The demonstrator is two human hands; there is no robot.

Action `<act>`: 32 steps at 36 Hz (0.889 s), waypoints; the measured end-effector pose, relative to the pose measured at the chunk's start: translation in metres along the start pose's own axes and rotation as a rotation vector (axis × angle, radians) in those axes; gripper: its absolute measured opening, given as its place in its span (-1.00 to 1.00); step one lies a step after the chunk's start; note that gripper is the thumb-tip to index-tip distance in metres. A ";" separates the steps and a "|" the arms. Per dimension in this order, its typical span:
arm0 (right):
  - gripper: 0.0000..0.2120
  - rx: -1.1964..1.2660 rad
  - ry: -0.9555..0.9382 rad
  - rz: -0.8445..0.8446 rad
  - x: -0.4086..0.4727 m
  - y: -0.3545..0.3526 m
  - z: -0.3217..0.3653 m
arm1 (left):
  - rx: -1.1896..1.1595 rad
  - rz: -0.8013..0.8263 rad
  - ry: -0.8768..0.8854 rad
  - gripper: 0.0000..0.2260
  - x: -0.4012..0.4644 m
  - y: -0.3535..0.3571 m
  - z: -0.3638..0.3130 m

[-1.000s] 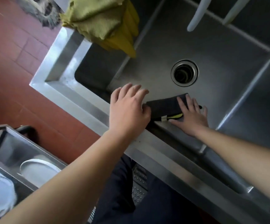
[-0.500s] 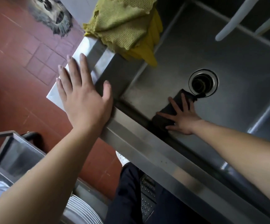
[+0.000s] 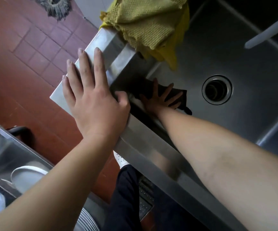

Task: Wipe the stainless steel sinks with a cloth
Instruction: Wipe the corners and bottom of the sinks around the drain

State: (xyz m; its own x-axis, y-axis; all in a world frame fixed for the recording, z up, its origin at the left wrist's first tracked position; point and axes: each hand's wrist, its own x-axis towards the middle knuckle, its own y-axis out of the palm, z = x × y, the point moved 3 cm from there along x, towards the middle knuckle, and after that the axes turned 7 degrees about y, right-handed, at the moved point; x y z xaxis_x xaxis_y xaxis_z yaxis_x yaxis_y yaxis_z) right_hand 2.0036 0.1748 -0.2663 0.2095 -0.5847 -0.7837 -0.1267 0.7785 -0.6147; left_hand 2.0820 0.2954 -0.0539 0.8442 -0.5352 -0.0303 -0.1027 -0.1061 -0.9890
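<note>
Left hand point(image 3: 93, 104) spread flat on sink rim point(image 3: 105, 47), right hand point(image 3: 158, 100) splayed, pressing dark cloth point(image 3: 176, 97) against basin floor just beyond left thumb, drain point(image 3: 217, 89) right of it

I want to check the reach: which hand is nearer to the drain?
Right. The right hand presses the dark cloth beside the drain; the left hand rests on the sink rim, farther away.

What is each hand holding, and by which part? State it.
Nothing is gripped. The right hand presses flat on the dark cloth in the steel sink; the left hand rests on the sink rim.
</note>
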 end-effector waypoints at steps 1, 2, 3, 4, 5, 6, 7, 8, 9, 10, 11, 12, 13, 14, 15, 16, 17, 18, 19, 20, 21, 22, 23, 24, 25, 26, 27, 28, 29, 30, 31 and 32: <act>-0.18 0.025 0.027 -0.009 0.002 -0.001 0.004 | 0.003 0.001 0.001 -0.23 0.000 0.000 0.000; -0.17 0.040 0.051 -0.017 0.004 -0.002 0.008 | 0.006 0.003 0.000 -0.23 0.000 0.000 0.000; -0.17 0.048 0.070 -0.027 0.006 -0.003 0.011 | 0.008 0.004 -0.001 -0.23 0.001 0.000 0.000; -0.17 0.056 0.081 -0.038 0.009 -0.003 0.013 | 0.014 0.007 0.000 -0.22 0.001 0.000 0.000; -0.17 0.067 0.086 -0.046 0.011 -0.002 0.014 | 0.022 0.012 0.001 -0.22 0.001 0.000 0.000; -0.17 0.075 0.082 -0.054 0.014 0.000 0.015 | 0.032 0.014 0.003 -0.21 0.001 0.000 0.000; -0.17 0.076 0.069 -0.064 0.018 0.000 0.015 | 0.038 0.012 0.007 -0.21 0.001 0.001 0.000; -0.17 0.072 0.055 -0.071 0.021 0.000 0.014 | 0.041 0.010 0.012 -0.21 0.001 0.002 0.001; -0.17 0.066 0.041 -0.073 0.025 -0.003 0.012 | 0.042 0.010 0.016 -0.21 0.001 0.002 0.001; -0.17 0.059 0.027 -0.072 0.028 -0.007 0.010 | 0.041 0.010 0.019 -0.21 0.001 0.003 0.001; -0.17 0.044 0.012 -0.071 0.031 -0.013 0.009 | 0.039 0.007 0.021 -0.21 0.001 0.003 0.001; -0.17 0.025 -0.002 -0.069 0.034 -0.019 0.008 | 0.035 0.004 0.022 -0.21 0.001 0.003 0.002; -0.16 0.009 -0.014 -0.064 0.035 -0.027 0.008 | 0.031 0.005 0.024 -0.20 0.001 0.002 0.002; -0.16 -0.006 -0.020 -0.055 0.037 -0.035 0.007 | 0.028 0.009 0.025 -0.20 0.000 0.002 0.001; -0.16 -0.024 -0.022 -0.046 0.039 -0.043 0.007 | 0.026 0.015 0.025 -0.20 0.000 0.002 0.001; -0.17 -0.041 -0.021 -0.041 0.040 -0.051 0.006 | 0.026 0.019 0.025 -0.20 0.000 0.002 0.001; -0.17 -0.055 -0.016 -0.040 0.040 -0.056 0.006 | 0.025 0.019 0.028 -0.19 0.000 0.002 0.002; -0.18 -0.062 -0.007 -0.040 0.040 -0.060 0.005 | 0.022 0.018 0.030 -0.19 0.000 0.003 0.002; -0.19 -0.069 0.003 -0.038 0.039 -0.061 0.005 | 0.017 0.016 0.032 -0.19 0.000 0.003 0.002; -0.19 -0.084 0.010 -0.035 0.037 -0.060 0.004 | 0.013 0.016 0.035 -0.19 0.000 0.004 0.003; -0.17 -0.109 0.011 -0.029 0.034 -0.058 0.003 | 0.012 0.016 0.040 -0.19 0.000 0.004 0.003; -0.16 -0.146 0.005 -0.017 0.029 -0.054 0.000 | 0.013 0.017 0.047 -0.19 0.000 0.005 0.003; -0.15 -0.194 -0.009 0.004 0.025 -0.050 -0.006 | 0.012 0.018 0.053 -0.19 -0.001 0.006 0.003; -0.16 -0.251 -0.029 0.040 0.019 -0.044 -0.016 | 0.009 0.019 0.059 -0.18 -0.001 0.006 0.002; -0.18 -0.320 -0.049 0.086 0.013 -0.037 -0.029 | 0.003 0.021 0.063 -0.18 -0.001 0.006 0.003; -0.21 -0.391 -0.063 0.142 0.006 -0.031 -0.045 | -0.002 0.022 0.065 -0.18 0.000 0.006 0.003; -0.23 -0.450 -0.070 0.204 -0.001 -0.025 -0.063 | -0.008 0.022 0.064 -0.18 0.000 0.006 0.003; -0.24 -0.467 -0.063 0.257 -0.008 -0.020 -0.082 | -0.013 0.022 0.064 -0.18 0.000 0.006 0.003; -0.22 -0.446 -0.048 0.282 -0.015 -0.017 -0.098 | -0.017 0.020 0.064 -0.18 0.000 0.006 0.002; -0.20 -0.412 -0.032 0.275 -0.022 -0.016 -0.113 | -0.018 0.019 0.064 -0.18 0.000 0.006 0.002; -0.19 -0.379 -0.027 0.244 -0.028 -0.018 -0.124 | -0.020 0.020 0.065 -0.18 0.000 0.006 0.001; -0.19 -0.344 -0.027 0.206 -0.035 -0.021 -0.133 | -0.021 0.023 0.068 -0.18 0.001 0.007 0.001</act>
State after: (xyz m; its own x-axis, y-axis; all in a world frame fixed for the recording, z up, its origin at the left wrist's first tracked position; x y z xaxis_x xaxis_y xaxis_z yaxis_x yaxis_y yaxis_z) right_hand 1.8696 0.1483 -0.2379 0.1709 -0.4146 -0.8938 -0.4852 0.7542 -0.4425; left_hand 2.0825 0.2956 -0.0607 0.8041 -0.5929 -0.0423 -0.1334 -0.1105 -0.9849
